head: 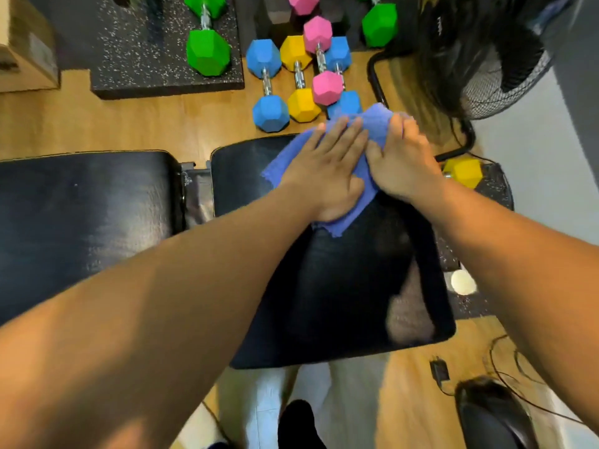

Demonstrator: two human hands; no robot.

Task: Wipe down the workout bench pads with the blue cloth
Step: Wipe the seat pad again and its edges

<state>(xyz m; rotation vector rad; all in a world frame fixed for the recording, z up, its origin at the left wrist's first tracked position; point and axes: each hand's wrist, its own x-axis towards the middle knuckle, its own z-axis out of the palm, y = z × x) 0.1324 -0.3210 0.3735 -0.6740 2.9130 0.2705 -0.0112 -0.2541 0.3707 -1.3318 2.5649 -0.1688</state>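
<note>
The blue cloth (372,124) lies spread over the far right part of the seat pad (340,286), a black padded bench section. My left hand (327,170) presses flat on the cloth with fingers spread. Beside it, my right hand (405,163) bunches the cloth's far edge at the pad's far corner. A second, longer black pad (87,202) lies to the left, across a gap with a metal hinge (194,186).
Coloured dumbbells (291,82) lie on the wooden floor just beyond the bench. A yellow dumbbell (463,171) sits right of the pad. A black fan (492,59) stands at the far right. A charger and cables (440,371) trail on the floor near right.
</note>
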